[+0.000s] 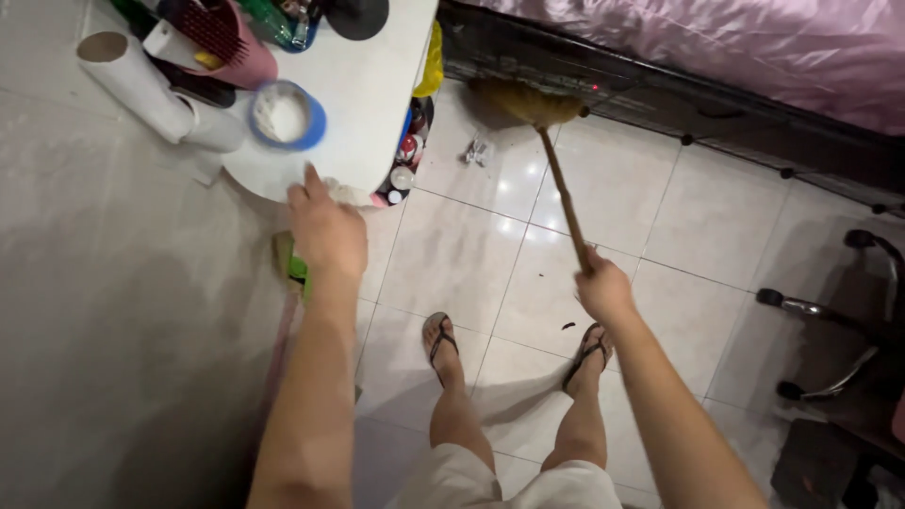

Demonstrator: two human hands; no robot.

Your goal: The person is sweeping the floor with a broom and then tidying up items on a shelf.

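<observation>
Broom [556, 170], frame centre: light, stiff stick with soft bristles under the bed edge, best held low. Right hand [603, 287] fingers wrapped around the stick. Left hand [325, 231], fingers together, rests on the white table [363, 85] rim.

Both bare arms stretched forward and down from the bottom edge. Left hand [325, 231] back up, palm down, fingers pointing ahead, index extended, wrist straight. Right hand [603, 287] closed in a fist, knuckles toward camera, forearm angled in from lower right. Hands well apart, bare legs and feet in sandals between them
</observation>
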